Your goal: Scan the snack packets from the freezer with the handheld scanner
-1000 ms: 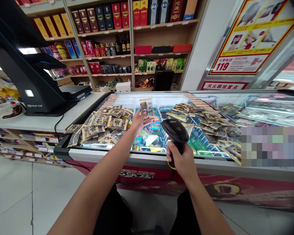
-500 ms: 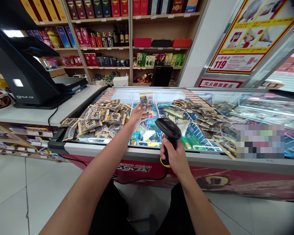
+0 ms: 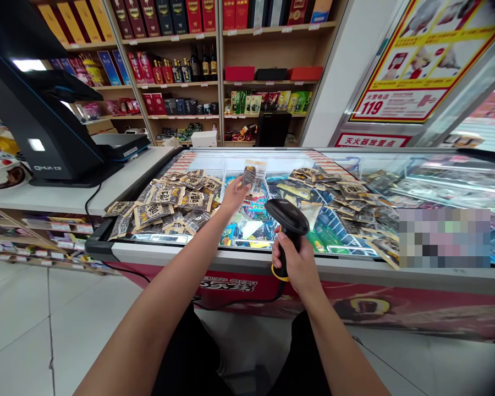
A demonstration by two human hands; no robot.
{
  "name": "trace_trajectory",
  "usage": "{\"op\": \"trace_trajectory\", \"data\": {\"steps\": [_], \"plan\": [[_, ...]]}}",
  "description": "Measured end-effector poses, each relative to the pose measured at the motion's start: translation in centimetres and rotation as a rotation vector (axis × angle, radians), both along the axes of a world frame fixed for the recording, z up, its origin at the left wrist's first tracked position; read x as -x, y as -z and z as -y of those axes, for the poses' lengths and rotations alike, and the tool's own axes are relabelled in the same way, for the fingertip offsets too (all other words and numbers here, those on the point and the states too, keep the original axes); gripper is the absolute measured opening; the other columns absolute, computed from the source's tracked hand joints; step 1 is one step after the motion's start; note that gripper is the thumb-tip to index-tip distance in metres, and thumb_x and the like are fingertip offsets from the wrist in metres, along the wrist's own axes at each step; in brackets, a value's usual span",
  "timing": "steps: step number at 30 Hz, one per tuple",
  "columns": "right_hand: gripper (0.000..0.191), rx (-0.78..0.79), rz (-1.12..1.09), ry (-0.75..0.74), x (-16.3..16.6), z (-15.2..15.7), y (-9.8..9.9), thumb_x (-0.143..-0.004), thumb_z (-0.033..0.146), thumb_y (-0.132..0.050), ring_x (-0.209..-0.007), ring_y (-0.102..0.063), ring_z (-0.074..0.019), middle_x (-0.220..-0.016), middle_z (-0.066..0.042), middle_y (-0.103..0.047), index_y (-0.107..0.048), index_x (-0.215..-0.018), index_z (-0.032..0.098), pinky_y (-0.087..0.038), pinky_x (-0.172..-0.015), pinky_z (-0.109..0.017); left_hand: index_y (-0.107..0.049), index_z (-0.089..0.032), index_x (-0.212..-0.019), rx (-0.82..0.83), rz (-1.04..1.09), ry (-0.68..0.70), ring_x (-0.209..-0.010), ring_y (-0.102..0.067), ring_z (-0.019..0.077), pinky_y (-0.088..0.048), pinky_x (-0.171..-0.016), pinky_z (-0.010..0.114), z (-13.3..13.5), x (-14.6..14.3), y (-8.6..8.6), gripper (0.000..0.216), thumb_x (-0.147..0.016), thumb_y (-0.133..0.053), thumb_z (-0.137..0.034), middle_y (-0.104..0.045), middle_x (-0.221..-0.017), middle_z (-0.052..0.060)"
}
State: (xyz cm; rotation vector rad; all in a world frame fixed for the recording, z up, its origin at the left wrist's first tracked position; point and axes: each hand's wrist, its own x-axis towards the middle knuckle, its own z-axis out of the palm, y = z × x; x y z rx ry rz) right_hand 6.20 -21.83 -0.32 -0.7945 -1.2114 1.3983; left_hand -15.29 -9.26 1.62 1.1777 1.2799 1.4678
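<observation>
My left hand (image 3: 232,199) pinches a small snack packet (image 3: 249,176) and holds it upright over the glass lid of a chest freezer (image 3: 272,263). My right hand (image 3: 295,268) is wrapped round the grip of a black barcode scanner (image 3: 287,219), whose head points towards the packet from just below and right of it. A pile of similar brown packets (image 3: 165,203) lies on the glass left of my left hand. Another pile of packets (image 3: 346,198) spreads on the glass to the right.
A black checkout terminal (image 3: 45,132) stands on the white counter (image 3: 74,201) to the left, with a cable hanging down. Shelves of boxed goods and bottles (image 3: 190,60) fill the back wall. A red-and-yellow poster (image 3: 416,60) hangs at the right. Tiled floor lies below.
The packet in my left hand has tilted and shifted slightly right. The scanner and my right hand have stayed close to where they were; the view has moved a little.
</observation>
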Motion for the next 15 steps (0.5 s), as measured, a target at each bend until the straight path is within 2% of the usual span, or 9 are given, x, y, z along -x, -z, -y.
{"op": "trace_trajectory", "data": {"steps": [3,5,7,9,11,15], "plan": [[0.051,0.017,-0.054,0.019,-0.2,0.0,-0.2,-0.093,0.067,-0.093,-0.043,-0.051,-0.0099,-0.063,0.008,-0.059,-0.071,-0.110,0.024,-0.044,-0.045,-0.024,-0.067,-0.026,-0.169,-0.201,-0.336,-0.038,-0.091,-0.088,0.0267,-0.074,-0.083,0.039,1.6,-0.8,-0.6,0.054,-0.116,-0.064,-0.037,-0.086,-0.140,0.015],[0.049,0.025,-0.099,0.048,-0.4,0.1,-0.4,-0.092,0.064,-0.093,-0.043,-0.050,-0.0098,-0.063,0.009,-0.059,-0.070,-0.111,0.025,-0.044,-0.045,-0.024,-0.071,-0.030,-0.165,-0.370,-0.623,-0.091,-0.104,-0.088,0.0278,-0.073,-0.089,0.038,3.6,-0.4,-1.4,0.049,-0.118,-0.059,-0.033,-0.085,-0.146,0.012],[0.047,0.036,-0.138,0.076,-0.7,0.0,-0.7,-0.090,0.061,-0.094,-0.043,-0.050,-0.0098,-0.063,0.008,-0.060,-0.071,-0.110,0.026,-0.044,-0.046,-0.024,-0.073,-0.033,-0.164,-0.456,-0.941,-0.151,-0.116,-0.087,0.0293,-0.072,-0.095,0.039,6.0,1.2,-2.6,0.050,-0.118,-0.055,-0.026,-0.084,-0.149,0.010],[0.046,0.059,-0.172,0.090,-1.2,-0.3,-1.0,-0.086,0.058,-0.096,-0.043,-0.048,-0.0097,-0.062,0.008,-0.058,-0.071,-0.107,0.026,-0.042,-0.045,-0.023,-0.076,-0.033,-0.161,-0.450,-1.176,-0.229,-0.121,-0.085,0.0287,-0.071,-0.097,0.038,8.4,4.0,-4.1,0.052,-0.116,-0.053,-0.021,-0.084,-0.152,0.010],[0.046,0.093,-0.200,0.085,-1.9,-1.0,-1.3,-0.082,0.056,-0.097,-0.043,-0.046,-0.0095,-0.061,0.008,-0.057,-0.072,-0.105,0.026,-0.041,-0.045,-0.023,-0.078,-0.031,-0.159,-0.405,-1.315,-0.345,-0.131,-0.082,0.0295,-0.069,-0.104,0.040,10.4,7.6,-5.6,0.052,-0.114,-0.054,-0.019,-0.081,-0.157,0.009],[0.041,0.187,-0.270,0.080,-3.4,-2.7,-1.6,-0.078,0.050,-0.096,-0.044,-0.040,-0.0085,-0.061,0.008,-0.050,-0.072,-0.101,0.026,-0.037,-0.044,-0.022,-0.079,-0.025,-0.157,-0.252,-1.410,-0.544,-0.142,-0.076,0.0332,-0.063,-0.120,0.047,12.5,14.9,-7.6,0.054,-0.111,-0.052,-0.017,-0.078,-0.160,0.014]]}}
